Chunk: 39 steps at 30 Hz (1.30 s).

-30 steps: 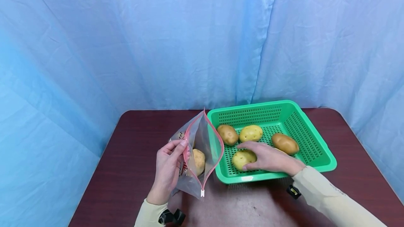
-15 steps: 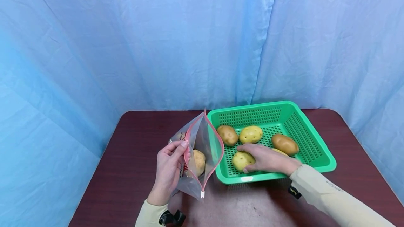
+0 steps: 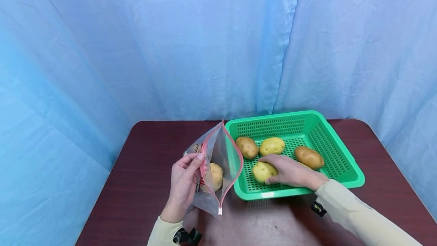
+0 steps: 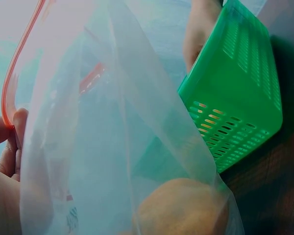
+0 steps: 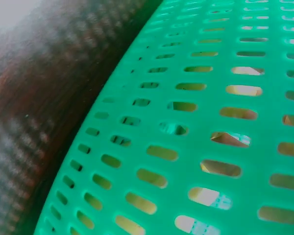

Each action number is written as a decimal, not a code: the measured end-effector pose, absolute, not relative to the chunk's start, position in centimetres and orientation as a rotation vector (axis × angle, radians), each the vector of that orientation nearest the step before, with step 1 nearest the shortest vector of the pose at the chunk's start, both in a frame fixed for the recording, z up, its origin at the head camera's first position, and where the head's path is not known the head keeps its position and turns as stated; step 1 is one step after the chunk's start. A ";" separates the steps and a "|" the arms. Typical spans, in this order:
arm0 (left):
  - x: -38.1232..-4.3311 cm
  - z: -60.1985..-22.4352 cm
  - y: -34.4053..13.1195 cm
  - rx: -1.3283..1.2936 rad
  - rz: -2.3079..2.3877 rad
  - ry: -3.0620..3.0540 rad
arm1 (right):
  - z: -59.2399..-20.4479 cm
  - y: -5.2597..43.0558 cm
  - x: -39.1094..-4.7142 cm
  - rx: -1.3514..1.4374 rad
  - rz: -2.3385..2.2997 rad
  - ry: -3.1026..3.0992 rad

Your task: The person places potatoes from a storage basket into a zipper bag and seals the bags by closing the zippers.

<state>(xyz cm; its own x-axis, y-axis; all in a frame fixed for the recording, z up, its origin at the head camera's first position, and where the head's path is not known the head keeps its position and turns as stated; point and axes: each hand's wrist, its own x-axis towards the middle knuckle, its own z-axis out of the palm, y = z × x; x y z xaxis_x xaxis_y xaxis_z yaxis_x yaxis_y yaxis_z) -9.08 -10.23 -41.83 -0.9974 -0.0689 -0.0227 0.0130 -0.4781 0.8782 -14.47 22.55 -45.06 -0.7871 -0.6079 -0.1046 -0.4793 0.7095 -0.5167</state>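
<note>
My left hand [image 3: 184, 179] pinches the pink-edged mouth of a clear slider zip bag [image 3: 229, 162] between thumb and fingers. The bag gapes toward the basket, and a tan potato [image 4: 183, 208] shows through its side in the left wrist view. My right hand [image 3: 290, 171] reaches into the green basket [image 3: 298, 190], thumb and fingers curled round a yellow potato [image 3: 263, 172] near the front left corner. In the right wrist view the slotted basket wall [image 5: 186, 147] covers most of the picture and hides the hand.
Also in the basket are a brown potato [image 3: 247, 147] at the left, a yellow potato [image 3: 272, 146] behind my fingers and a long brown potato [image 3: 309, 157] to the right. Another yellow one is mostly hidden by my hand. Basket and bag are on a dark wooden table [image 3: 146, 155], before blue curtains.
The right hand has shifted slightly and its fingers have settled round the yellow potato, which has turned a little. The left hand keeps the bag's mouth apart in the same place.
</note>
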 end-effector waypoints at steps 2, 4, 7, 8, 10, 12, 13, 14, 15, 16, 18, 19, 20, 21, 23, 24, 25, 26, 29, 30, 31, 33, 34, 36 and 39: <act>-9.1 -41.9 -10.2 0.082 -2.658 -1.583 | -44.8 22.6 -14.3 -0.847 -0.724 2.660; -9.1 -41.9 -10.2 0.077 -2.655 -1.587 | -44.6 22.8 -14.1 -0.823 -0.760 2.674; -9.1 -41.9 -10.2 0.081 -2.650 -1.591 | -44.2 22.9 -13.9 -0.803 -0.813 2.702; -9.1 -41.9 -10.2 0.083 -2.648 -1.592 | -44.1 23.0 -13.8 -0.801 -0.826 2.714; -9.1 -41.9 -10.2 0.088 -2.647 -1.590 | -43.8 23.0 -13.7 -0.802 -0.849 2.736; -9.1 -41.9 -10.3 0.092 -2.648 -1.590 | -43.6 23.1 -13.6 -0.801 -0.871 2.758; -9.1 -41.9 -10.3 0.092 -2.648 -1.589 | -43.5 23.1 -13.5 -0.804 -0.884 2.769; -9.2 -41.8 -10.3 0.088 -2.648 -1.589 | -43.4 23.1 -13.4 -0.797 -0.899 2.779; -9.2 -41.8 -10.3 0.087 -2.649 -1.586 | -43.2 23.1 -13.4 -0.790 -0.913 2.788; -9.2 -41.8 -10.3 0.084 -2.650 -1.584 | -43.1 23.1 -13.3 -0.783 -0.931 2.797; -9.2 -41.8 -10.2 0.076 -2.651 -1.581 | -42.8 23.1 -13.1 -0.769 -0.962 2.810; -9.2 -41.8 -10.2 0.076 -2.652 -1.578 | -42.7 23.1 -13.0 -0.762 -0.980 2.813; -9.2 -41.8 -10.2 0.075 -2.653 -1.574 | -42.5 23.1 -12.8 -0.749 -0.998 2.816; -9.2 -41.8 -10.2 0.076 -2.654 -1.572 | -42.4 23.1 -12.7 -0.743 -1.014 2.818; -9.2 -41.7 -10.2 0.076 -2.653 -1.573 | -42.0 23.1 -12.4 -0.733 -1.032 2.829; -9.1 -41.7 -10.2 0.076 -2.654 -1.574 | -41.9 23.1 -12.3 -0.726 -1.043 2.833; -9.1 -41.7 -10.1 0.080 -2.652 -1.574 | -41.7 23.1 -12.1 -0.719 -1.051 2.839; -9.1 -41.7 -10.1 0.080 -2.653 -1.574 | -41.5 23.1 -12.0 -0.709 -1.064 2.842; -9.1 -41.7 -10.1 0.091 -2.657 -1.570 | -41.0 22.9 -11.5 -0.691 -1.099 2.855; -9.2 -41.7 -10.1 0.096 -2.657 -1.569 | -40.8 22.9 -11.4 -0.689 -1.113 2.858; -9.2 -41.7 -10.1 0.100 -2.658 -1.568 | -40.7 22.8 -11.3 -0.690 -1.122 2.866; -9.2 -41.7 -10.0 0.103 -2.656 -1.570 | -40.3 22.6 -11.0 -0.695 -1.140 2.883; -9.2 -41.7 -10.0 0.103 -2.654 -1.573 | -40.2 22.6 -10.9 -0.700 -1.142 2.895; -9.2 -41.7 -10.0 0.101 -2.649 -1.586 | -40.0 22.4 -10.7 -0.715 -1.156 2.913; -9.2 -41.7 -10.0 0.104 -2.643 -1.609 | -39.7 22.0 -10.4 -0.734 -1.182 2.935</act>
<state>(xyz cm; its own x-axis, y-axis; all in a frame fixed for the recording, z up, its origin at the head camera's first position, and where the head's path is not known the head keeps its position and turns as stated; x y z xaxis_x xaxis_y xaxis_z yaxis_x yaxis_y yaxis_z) -9.16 -10.04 -41.71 -0.9967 -0.0734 -0.0337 0.0038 -0.4591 0.8884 -10.39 22.04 -39.74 -0.8925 -0.3684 0.2604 -0.4460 0.6340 -0.6318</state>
